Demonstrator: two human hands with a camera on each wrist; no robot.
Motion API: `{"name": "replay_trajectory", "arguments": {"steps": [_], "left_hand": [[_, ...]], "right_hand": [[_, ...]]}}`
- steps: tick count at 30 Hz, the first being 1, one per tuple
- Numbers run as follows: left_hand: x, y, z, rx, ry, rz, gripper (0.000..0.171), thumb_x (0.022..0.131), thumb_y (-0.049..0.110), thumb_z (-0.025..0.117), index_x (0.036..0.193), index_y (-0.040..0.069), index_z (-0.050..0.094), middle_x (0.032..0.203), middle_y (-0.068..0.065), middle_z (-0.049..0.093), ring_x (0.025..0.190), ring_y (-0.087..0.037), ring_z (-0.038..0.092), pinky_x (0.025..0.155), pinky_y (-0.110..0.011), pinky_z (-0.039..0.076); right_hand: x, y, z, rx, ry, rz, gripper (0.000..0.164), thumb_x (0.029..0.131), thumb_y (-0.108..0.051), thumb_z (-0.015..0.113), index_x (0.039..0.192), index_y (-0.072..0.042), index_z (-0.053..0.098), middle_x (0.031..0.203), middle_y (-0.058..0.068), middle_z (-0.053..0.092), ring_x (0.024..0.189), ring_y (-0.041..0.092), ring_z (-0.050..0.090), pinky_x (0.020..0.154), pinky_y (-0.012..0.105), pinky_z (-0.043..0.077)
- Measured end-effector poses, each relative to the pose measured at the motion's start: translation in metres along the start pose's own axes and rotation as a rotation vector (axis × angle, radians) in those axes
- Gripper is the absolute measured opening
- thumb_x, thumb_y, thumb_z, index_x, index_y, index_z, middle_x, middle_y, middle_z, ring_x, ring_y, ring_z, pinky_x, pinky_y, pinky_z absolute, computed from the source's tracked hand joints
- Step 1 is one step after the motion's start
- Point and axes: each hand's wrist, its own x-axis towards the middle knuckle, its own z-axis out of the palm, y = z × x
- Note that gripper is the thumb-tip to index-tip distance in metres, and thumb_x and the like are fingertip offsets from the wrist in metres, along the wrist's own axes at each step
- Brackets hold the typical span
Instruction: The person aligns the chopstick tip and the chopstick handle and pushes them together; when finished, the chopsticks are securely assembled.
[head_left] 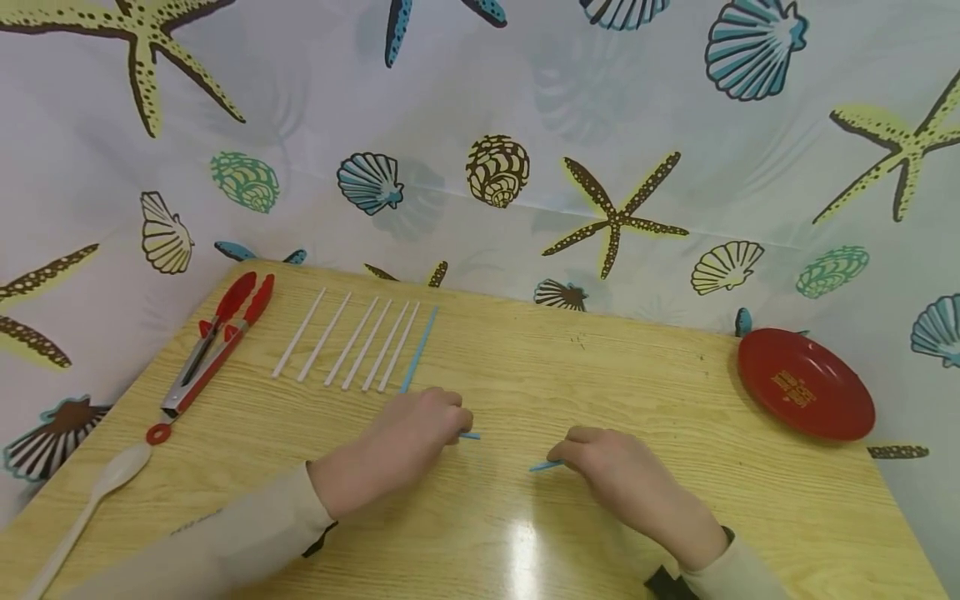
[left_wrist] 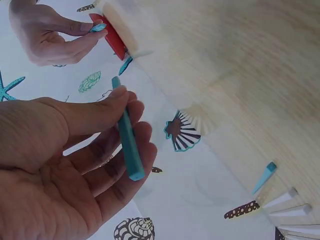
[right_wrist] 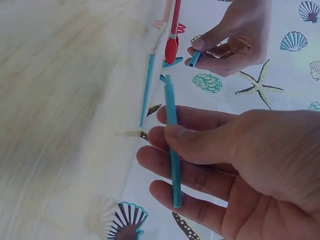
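Note:
My left hand [head_left: 416, 433] pinches a short blue stick [left_wrist: 129, 142] between thumb and fingers, just over the wooden table. In the left wrist view the stick looks straight-sided with a flat end, lying across the fingers. A second blue stick [right_wrist: 173, 140] is pinched by my right hand [head_left: 618, 471], whose thumb presses it against the fingers. The two hands are apart, with the sticks' ends pointing toward each other. Beyond my left hand, a longer-looking blue stick [head_left: 422, 346] lies on the table beside a row of several white sticks [head_left: 337, 342].
Red-tipped tongs [head_left: 213, 350] lie at the left, with a pale long-handled spoon [head_left: 112, 475] below them. At the right back corner is a red oval plate [head_left: 825, 408]. A shell-and-starfish curtain [head_left: 465, 108] hangs behind the wooden table [head_left: 480, 517].

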Motion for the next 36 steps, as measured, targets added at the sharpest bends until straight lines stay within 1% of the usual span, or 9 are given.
{"name": "replay_trajectory", "arguments": {"steps": [3,7,11,15,22,26,30,33,36], "left_hand": [[0.005,-0.001,-0.003,0.023,0.050,-0.008,0.013,0.080,0.002,0.081,0.087,0.010,0.074,0.076,0.000,0.060,0.067,-0.016,0.058,0.050,-0.019,0.045],[0.010,0.000,-0.006,0.017,0.159,0.020,0.017,0.078,0.006,0.084,0.090,0.013,0.074,0.080,0.001,0.061,0.070,-0.015,0.058,0.053,-0.019,0.046],[0.014,0.002,-0.009,0.002,0.254,0.051,0.021,0.077,0.007,0.085,0.093,0.014,0.072,0.082,0.002,0.058,0.073,-0.015,0.057,0.057,-0.020,0.047],[0.016,0.004,-0.013,-0.018,0.315,0.080,0.023,0.077,0.006,0.085,0.094,0.014,0.071,0.082,0.002,0.056,0.073,-0.015,0.055,0.056,-0.019,0.045],[0.019,0.008,-0.016,-0.045,0.374,0.117,0.025,0.076,0.005,0.086,0.092,0.015,0.070,0.079,0.003,0.054,0.070,-0.014,0.053,0.056,-0.020,0.045],[0.020,0.009,-0.015,-0.042,0.390,0.127,0.025,0.075,0.006,0.087,0.091,0.014,0.070,0.079,0.002,0.054,0.070,-0.014,0.053,0.056,-0.021,0.045],[0.020,0.010,-0.013,-0.038,0.392,0.133,0.025,0.074,0.006,0.087,0.091,0.013,0.070,0.079,0.002,0.053,0.070,-0.015,0.053,0.057,-0.022,0.046],[0.021,0.011,-0.013,-0.044,0.395,0.131,0.024,0.074,0.005,0.087,0.090,0.012,0.071,0.079,0.002,0.054,0.071,-0.015,0.054,0.058,-0.022,0.047],[0.021,0.011,-0.013,-0.053,0.403,0.127,0.021,0.075,0.004,0.086,0.090,0.010,0.073,0.080,0.002,0.056,0.071,-0.014,0.055,0.060,-0.022,0.048]], "right_hand": [[0.003,0.001,-0.004,-0.015,0.066,0.005,0.029,0.082,0.008,0.075,0.102,-0.014,0.071,0.091,-0.004,0.065,0.070,0.010,0.062,0.055,0.021,0.049],[0.008,0.001,-0.010,-0.029,0.143,0.003,0.035,0.083,0.009,0.073,0.107,-0.016,0.065,0.092,-0.003,0.064,0.063,0.007,0.055,0.049,0.020,0.043],[0.012,0.000,-0.015,-0.045,0.185,-0.007,0.038,0.085,0.010,0.072,0.110,-0.016,0.061,0.089,-0.002,0.062,0.058,0.006,0.047,0.045,0.018,0.038],[0.016,0.000,-0.018,-0.060,0.208,-0.010,0.036,0.086,0.009,0.071,0.111,-0.014,0.062,0.086,-0.002,0.059,0.056,0.006,0.041,0.043,0.016,0.033],[0.021,-0.003,-0.023,-0.077,0.241,-0.016,0.031,0.088,0.004,0.071,0.111,-0.015,0.062,0.087,-0.004,0.059,0.056,0.006,0.043,0.042,0.017,0.033],[0.023,-0.005,-0.025,-0.083,0.232,-0.003,0.032,0.088,0.005,0.071,0.111,-0.016,0.062,0.088,-0.003,0.060,0.057,0.007,0.045,0.042,0.017,0.034],[0.024,-0.006,-0.025,-0.103,0.232,0.001,0.033,0.086,0.006,0.072,0.110,-0.016,0.063,0.088,-0.003,0.061,0.058,0.008,0.049,0.043,0.018,0.035],[0.025,-0.005,-0.025,-0.129,0.260,-0.017,0.034,0.084,0.007,0.074,0.109,-0.014,0.064,0.090,-0.002,0.063,0.063,0.011,0.057,0.046,0.021,0.041],[0.025,-0.004,-0.025,-0.156,0.310,-0.056,0.034,0.081,0.010,0.076,0.108,-0.009,0.066,0.093,0.001,0.066,0.072,0.015,0.064,0.054,0.025,0.050]]}}
